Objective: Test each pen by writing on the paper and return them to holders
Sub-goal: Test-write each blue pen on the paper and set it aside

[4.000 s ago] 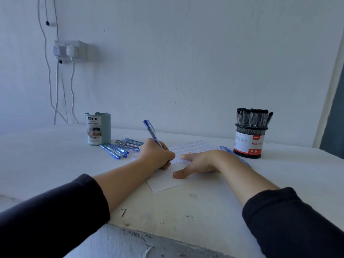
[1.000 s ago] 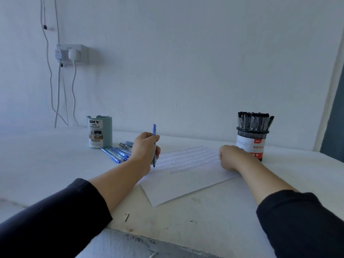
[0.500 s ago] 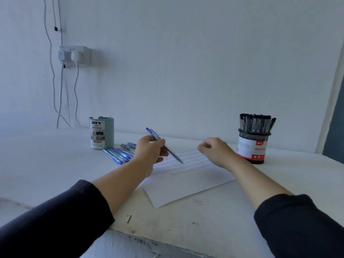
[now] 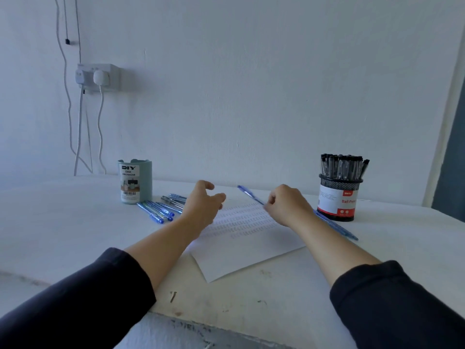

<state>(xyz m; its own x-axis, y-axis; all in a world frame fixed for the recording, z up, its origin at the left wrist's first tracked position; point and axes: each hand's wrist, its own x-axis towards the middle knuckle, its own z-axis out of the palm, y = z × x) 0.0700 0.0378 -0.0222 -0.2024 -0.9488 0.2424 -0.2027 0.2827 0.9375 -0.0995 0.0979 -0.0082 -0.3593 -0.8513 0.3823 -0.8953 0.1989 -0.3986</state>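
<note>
Two hands hover mid-frame over the paper: the right hand pinches a blue pen, while the left hand holds nothing, fingers loosely spread. Loose blue pens lie beside the teal holder at left; the black mesh holder stands at right.

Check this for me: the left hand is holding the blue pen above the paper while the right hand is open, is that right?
Not quite. In the head view the right hand pinches the blue pen above the paper, while the left hand is open and holds nothing. The rest stands: the pen is blue and held above the sheet.
</note>
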